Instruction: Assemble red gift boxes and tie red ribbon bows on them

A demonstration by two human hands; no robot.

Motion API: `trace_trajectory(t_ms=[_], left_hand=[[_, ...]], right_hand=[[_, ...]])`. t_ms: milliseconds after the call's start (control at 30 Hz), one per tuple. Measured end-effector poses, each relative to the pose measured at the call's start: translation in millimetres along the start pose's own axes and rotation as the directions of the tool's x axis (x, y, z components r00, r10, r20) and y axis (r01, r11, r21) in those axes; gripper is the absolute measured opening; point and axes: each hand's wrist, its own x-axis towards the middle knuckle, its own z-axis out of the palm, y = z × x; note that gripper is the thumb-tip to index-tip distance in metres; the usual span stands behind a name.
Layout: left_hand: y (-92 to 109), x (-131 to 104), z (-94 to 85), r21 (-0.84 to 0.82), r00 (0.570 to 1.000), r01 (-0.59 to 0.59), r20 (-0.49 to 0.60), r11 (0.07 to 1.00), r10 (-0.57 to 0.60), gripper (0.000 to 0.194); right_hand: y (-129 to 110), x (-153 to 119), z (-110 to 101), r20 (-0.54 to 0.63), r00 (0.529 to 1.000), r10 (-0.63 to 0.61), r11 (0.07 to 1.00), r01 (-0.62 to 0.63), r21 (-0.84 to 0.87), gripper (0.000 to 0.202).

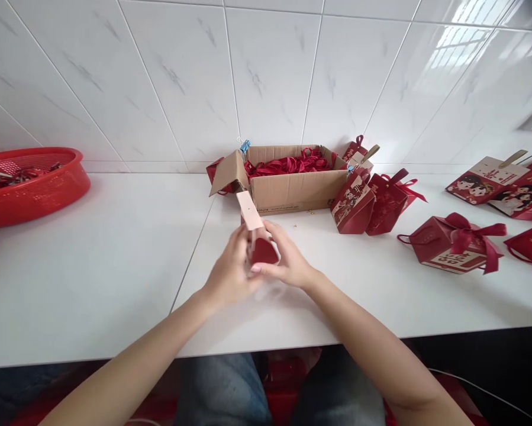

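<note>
A small paper box, pale pink outside with dark red showing at its near part, is held between both hands over the table. My left hand wraps its left side, partly blurred. On the right side my right hand grips it, with the thumb at the near end and the fingers at the far side. Just beyond the hands stands an open cardboard box filled with dark red ribbons.
A red plastic basket with small wrapped pieces stands at the far left. Red gift boxes lean right of the cardboard box. A hexagonal box with a bow and more red boxes lie further right, before the tiled wall.
</note>
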Motion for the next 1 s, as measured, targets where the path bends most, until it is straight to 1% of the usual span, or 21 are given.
trace_trajectory(t_ms=[33, 67, 100, 133, 200, 267, 333, 367, 400, 433, 467, 500, 567, 600, 633, 667, 733, 800, 867, 933, 1000], left_hand=[[2, 1, 4.3, -0.004, 0.997, -0.049, 0.055, 0.999, 0.049, 0.085], [3, 2, 7.3, 0.005, 0.993, -0.075, 0.093, 0.997, 0.075, 0.09], [3, 3, 8.9, 0.023, 0.991, -0.084, 0.11, 0.996, 0.08, 0.092], [3, 5, 9.2, 0.044, 0.99, -0.091, 0.109, 0.995, 0.086, 0.091], [2, 10, 5.8, 0.086, 0.99, -0.12, 0.09, 0.989, 0.112, 0.078], [-1, 19, -1.7, 0.128, 0.991, -0.135, 0.014, 0.983, 0.134, 0.055], [-4, 29, -10.9, 0.118, 0.986, -0.081, -0.133, 0.99, 0.096, 0.037], [-5, 34, -15.4, 0.064, 0.977, -0.029, -0.211, 0.998, 0.042, 0.034], [-6, 39, -19.3, -0.03, 0.964, 0.026, -0.265, 0.999, -0.033, 0.036], [-8, 43, -22.4, -0.156, 0.956, 0.076, -0.271, 0.985, -0.116, 0.039], [-10, 46, -24.5, -0.297, 0.956, 0.125, -0.219, 0.947, -0.195, 0.042], [-11, 47, -25.6, -0.433, 0.96, 0.177, -0.122, 0.884, -0.253, 0.043], [-15, 47, -24.4, -0.623, 0.956, 0.276, 0.1, 0.732, -0.276, 0.041], [-17, 45, -22.5, -0.672, 0.949, 0.307, 0.165, 0.674, -0.268, 0.039], [-19, 43, -20.2, -0.697, 0.946, 0.318, 0.183, 0.643, -0.269, 0.039], [-20, 40, -17.6, -0.706, 0.947, 0.308, 0.164, 0.638, -0.277, 0.041], [-24, 34, -13.0, -0.689, 0.953, 0.268, 0.086, 0.674, -0.291, 0.049], [-26, 28, -10.0, -0.656, 0.961, 0.227, 0.031, 0.72, -0.275, 0.05], [-28, 24, -8.7, -0.621, 0.974, 0.166, -0.018, 0.766, -0.226, 0.037], [-29, 21, -8.5, -0.567, 0.984, 0.071, -0.097, 0.821, -0.152, 0.021], [-30, 20, -8.6, -0.503, 0.983, -0.02, -0.168, 0.864, -0.075, 0.014]], right_hand=[[2, 0, 3, 0.006, 1.0, 0.021, 0.999, -0.021, 0.046, 0.072], [5, -1, 3, -0.012, 0.998, 0.055, 0.995, -0.054, 0.082, 0.069], [8, -1, 2, -0.048, 0.993, 0.105, 0.989, -0.099, 0.11, 0.061], [11, -1, 0, -0.095, 0.982, 0.162, 0.98, -0.149, 0.133, 0.052], [18, -1, -4, -0.191, 0.947, 0.258, 0.958, -0.225, 0.18, 0.035], [22, 0, -8, -0.262, 0.916, 0.303, 0.939, -0.24, 0.247, 0.027], [23, 1, -11, -0.31, 0.89, 0.335, 0.919, -0.236, 0.317, 0.026], [22, 1, -12, -0.325, 0.875, 0.36, 0.904, -0.24, 0.354, 0.025], [21, 2, -14, -0.327, 0.861, 0.39, 0.884, -0.251, 0.395, 0.024], [19, 2, -15, -0.311, 0.85, 0.425, 0.856, -0.266, 0.443, 0.023], [17, 2, -16, -0.28, 0.842, 0.462, 0.819, -0.284, 0.498, 0.021], [15, 2, -16, -0.238, 0.835, 0.496, 0.777, -0.304, 0.552, 0.02], [11, 2, -15, -0.157, 0.821, 0.549, 0.697, -0.346, 0.628, 0.023], [10, 2, -13, -0.128, 0.813, 0.568, 0.669, -0.366, 0.647, 0.031], [10, 2, -11, -0.107, 0.807, 0.58, 0.651, -0.381, 0.657, 0.041], [10, 2, -9, -0.094, 0.806, 0.585, 0.641, -0.389, 0.661, 0.052], [10, 1, -6, -0.071, 0.818, 0.571, 0.64, -0.39, 0.662, 0.066], [9, 0, -3, -0.048, 0.838, 0.544, 0.655, -0.388, 0.649, 0.064], [8, -2, -2, -0.037, 0.849, 0.528, 0.672, -0.39, 0.629, 0.051], [6, -3, -2, -0.041, 0.85, 0.525, 0.684, -0.392, 0.616, 0.034], [4, -4, -3, -0.05, 0.851, 0.522, 0.694, -0.39, 0.605, 0.021]])
